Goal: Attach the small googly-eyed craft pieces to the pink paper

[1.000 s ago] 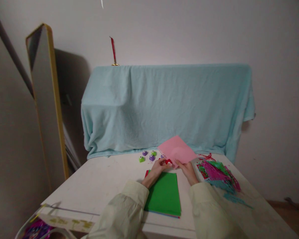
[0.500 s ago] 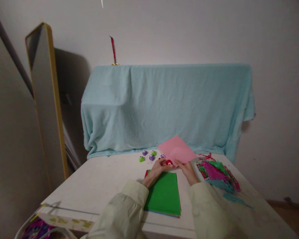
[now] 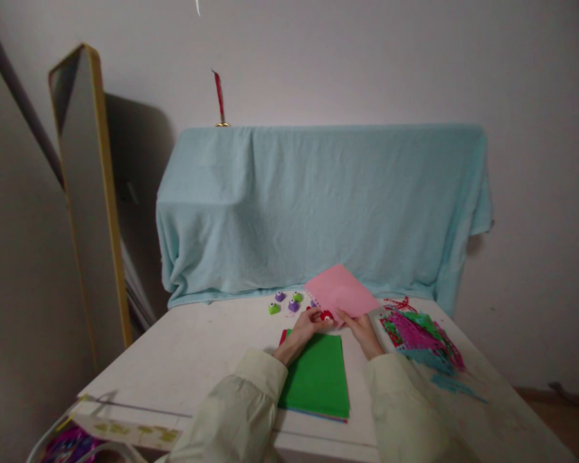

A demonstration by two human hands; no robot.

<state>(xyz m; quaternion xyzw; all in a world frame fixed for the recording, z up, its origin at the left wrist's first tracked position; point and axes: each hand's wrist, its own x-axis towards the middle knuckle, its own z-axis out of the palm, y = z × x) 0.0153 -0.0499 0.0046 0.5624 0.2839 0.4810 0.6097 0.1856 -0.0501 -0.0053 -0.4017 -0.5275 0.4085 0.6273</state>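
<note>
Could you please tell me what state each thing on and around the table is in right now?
pink sheet: lifted off the table, right hand pinching its near edge.
red punch: at the sheet's edge, left hand on it.
green paper stack: flat, squared.
small punches: loose, untouched.
punched scraps: messy heap.
blue cloth: draped.
mirror: leaning.

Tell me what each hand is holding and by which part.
The right hand pinches the pink paper sheet at its near edge. The left hand grips a small red punch on that same edge.
</note>
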